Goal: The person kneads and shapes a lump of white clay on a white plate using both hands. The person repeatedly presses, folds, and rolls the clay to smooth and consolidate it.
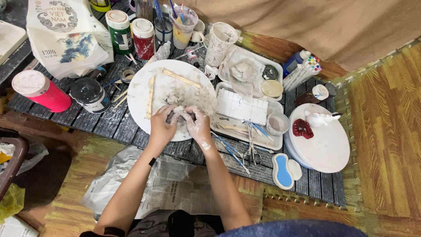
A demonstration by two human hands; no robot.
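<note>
The person sits on the floor before a low dark slatted worktop [105, 120] set on worn wood-pattern floor mats [386, 118], with a tan cloth [307, 22] hanging behind its far edge and crumpled newspaper [175, 184] under the forearms at the near edge. Near the middle of the worktop lies a round white board [144, 83] smeared with grey. On its near rim both hands meet: the left hand [161, 125] and the right hand [198, 125], caked in pale paste, are curled and pressed together around a lump of grey clay [180, 112]. Two wooden sticks [151, 96] lie on the board. Paint jars [131, 35] crowd the far edge, a pink canister [41, 91] stands at the left edge, a white tray [245, 127] lies just right of the board, and a white disc [324, 147] with a small white figurine [318, 118] sits toward the right edge.
</note>
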